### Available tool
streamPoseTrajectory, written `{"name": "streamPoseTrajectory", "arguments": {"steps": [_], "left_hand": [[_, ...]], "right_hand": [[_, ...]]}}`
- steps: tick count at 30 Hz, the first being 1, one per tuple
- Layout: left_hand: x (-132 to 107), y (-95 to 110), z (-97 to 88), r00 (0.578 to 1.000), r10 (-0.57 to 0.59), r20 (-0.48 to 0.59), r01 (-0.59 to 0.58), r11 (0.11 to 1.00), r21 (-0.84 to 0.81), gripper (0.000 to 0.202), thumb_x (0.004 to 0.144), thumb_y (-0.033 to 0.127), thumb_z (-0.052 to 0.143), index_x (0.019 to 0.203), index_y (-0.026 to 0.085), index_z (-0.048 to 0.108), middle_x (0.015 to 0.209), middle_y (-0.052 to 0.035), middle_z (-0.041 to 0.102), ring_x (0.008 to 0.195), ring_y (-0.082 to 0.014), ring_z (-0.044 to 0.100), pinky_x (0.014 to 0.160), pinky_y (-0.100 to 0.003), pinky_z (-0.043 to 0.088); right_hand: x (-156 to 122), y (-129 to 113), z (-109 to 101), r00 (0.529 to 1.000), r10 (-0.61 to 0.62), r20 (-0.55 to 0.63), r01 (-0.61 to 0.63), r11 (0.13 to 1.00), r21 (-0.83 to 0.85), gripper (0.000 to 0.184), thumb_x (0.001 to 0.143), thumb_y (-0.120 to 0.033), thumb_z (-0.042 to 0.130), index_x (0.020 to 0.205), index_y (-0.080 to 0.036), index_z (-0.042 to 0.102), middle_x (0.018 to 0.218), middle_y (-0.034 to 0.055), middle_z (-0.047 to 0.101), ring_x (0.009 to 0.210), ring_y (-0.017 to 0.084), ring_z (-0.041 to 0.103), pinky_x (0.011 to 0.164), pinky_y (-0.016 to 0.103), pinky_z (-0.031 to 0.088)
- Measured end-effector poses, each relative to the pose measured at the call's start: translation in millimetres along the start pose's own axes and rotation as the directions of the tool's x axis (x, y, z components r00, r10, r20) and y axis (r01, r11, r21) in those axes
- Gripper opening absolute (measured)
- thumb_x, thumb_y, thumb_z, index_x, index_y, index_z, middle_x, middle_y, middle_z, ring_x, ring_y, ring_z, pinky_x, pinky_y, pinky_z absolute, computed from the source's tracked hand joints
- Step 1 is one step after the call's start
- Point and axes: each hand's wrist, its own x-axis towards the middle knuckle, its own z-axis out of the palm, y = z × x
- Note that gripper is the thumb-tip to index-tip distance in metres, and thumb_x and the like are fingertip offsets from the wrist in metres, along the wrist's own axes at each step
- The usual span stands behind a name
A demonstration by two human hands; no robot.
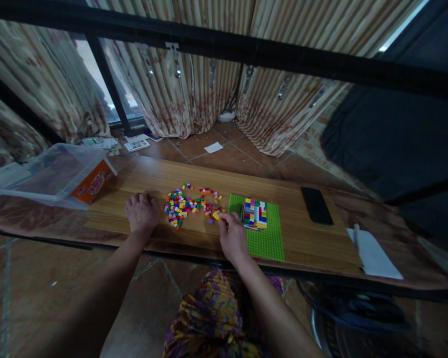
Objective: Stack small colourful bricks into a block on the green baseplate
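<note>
A head-worn camera looked down on a low wooden table; the person's two bare forearms reached onto it. The left hand rested knuckles up on the wood, fingers curled under into a loose fist just beside a scatter of loose bricks; whether anything sat inside that fist could not be told. The right hand lay at the scatter's right edge, thumb and forefinger closed in a pinch on what looked like a small yellow brick, though it was tiny and dim.

Just right of that hand lay a green baseplate; at its far end stood a small built block of several many-coloured layers. Judged from this, the building was somewhere between early and midway; one compact stack was done, most of the baseplate was bare, and dozens of bricks lay unused.

Further off were a clear plastic bin at the left; a dark phone and white paper at the right.
</note>
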Motion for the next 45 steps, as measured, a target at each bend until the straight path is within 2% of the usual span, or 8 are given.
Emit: {"name": "streamPoseTrajectory", "arguments": {"steps": [9,15,18,22,26,31,38,45], "left_hand": [[-0.3,1.8,-3.0,1.0,-0.01,0.011,0.009,0.999,0.033,0.039,0.089,0.03,0.038,0.112,0.009,0.063,0.121,-0.022,0.061,0.116,-0.0379,0.051,0.097,-0.05,0.04],[1.0,-0.2,0.3,1.0,0.004,0.0,-0.004,0.998,0.067,0.04,0.09,0.029,0.038,0.112,0.008,0.064,0.122,-0.0222,0.061,0.116,-0.0372,0.052,0.099,-0.049,0.04],[1.0,0.2,-0.4,1.0,0.007,0.011,-0.007,0.998,0.067,0.04,0.09,0.029,0.039,0.112,0.007,0.064,0.119,-0.0228,0.062,0.116,-0.0376,0.053,0.099,-0.05,0.041],[0.4,0.1,-0.8,1.0,-0.001,0.005,0.0,0.999,0.045,0.039,0.09,0.029,0.041,0.114,0.008,0.064,0.121,-0.0235,0.061,0.117,-0.0386,0.052,0.098,-0.052,0.042],[0.2,-0.1,-0.9,1.0,0.008,0.001,-0.008,0.999,0.034,0.039,0.09,0.03,0.041,0.114,0.008,0.064,0.12,-0.0244,0.061,0.116,-0.04,0.052,0.096,-0.054,0.043],[0.6,1.6,-2.9,1.0,-0.017,0.02,0.017,1.0,0.023,0.038,0.089,0.028,0.043,0.113,0.008,0.064,0.121,-0.0242,0.06,0.117,-0.04,0.052,0.097,-0.054,0.043],[1.6,-0.5,0.0,1.0,0.012,-0.004,-0.012,0.998,0.058,0.039,0.089,0.029,0.041,0.112,0.008,0.065,0.119,-0.0244,0.061,0.115,-0.0406,0.053,0.096,-0.054,0.043],[0.9,2.9,-4.5,0.999,-0.013,0.031,0.013,1.0,0.014,0.037,0.088,0.027,0.046,0.113,0.007,0.065,0.12,-0.0252,0.06,0.119,-0.0397,0.052,0.099,-0.056,0.042]], "right_hand": [[-1.9,-4.5,-4.4,0.996,0.082,-0.045,-0.071,0.976,0.205,0.012,0.09,-0.027,0.057,0.09,-0.021,0.067,0.089,0.0049,0.069,0.082,0.019,0.064,0.076,0.031,0.049],[-13.1,-5.8,-38.8,0.996,0.034,-0.08,-0.016,0.978,0.209,0.016,0.092,-0.03,0.057,0.094,-0.024,0.071,0.092,0.0031,0.07,0.081,0.016,0.064,0.074,0.028,0.05],[-18.4,13.1,-67.4,0.986,0.06,-0.155,-0.035,0.986,0.165,0.018,0.091,-0.034,0.058,0.093,-0.024,0.072,0.094,0.0038,0.07,0.082,0.017,0.064,0.073,0.029,0.05],[-15.5,53.7,-103.2,0.95,0.138,-0.281,-0.131,0.99,0.045,0.024,0.088,-0.041,0.061,0.088,-0.02,0.073,0.089,0.0059,0.07,0.076,0.018,0.064,0.068,0.03,0.05],[-4.5,83.6,-122.5,0.924,0.149,-0.351,-0.173,0.984,-0.038,0.029,0.086,-0.045,0.062,0.086,-0.018,0.074,0.088,0.0073,0.07,0.071,0.019,0.063,0.066,0.032,0.049],[10.6,85.9,-119.4,0.938,0.07,-0.34,-0.106,0.99,-0.091,0.031,0.087,-0.045,0.059,0.084,-0.017,0.074,0.085,0.0079,0.07,0.073,0.02,0.064,0.067,0.033,0.05],[33.9,76.1,-95.7,0.977,-0.041,-0.211,0.01,0.989,-0.144,0.03,0.092,-0.039,0.053,0.089,-0.02,0.075,0.09,0.008,0.071,0.085,0.023,0.065,0.078,0.036,0.05],[40.8,83.9,-81.5,0.978,-0.122,-0.172,0.07,0.958,-0.277,0.032,0.094,-0.038,0.05,0.089,-0.021,0.076,0.091,0.0097,0.068,0.089,0.025,0.061,0.082,0.039,0.048]]}}
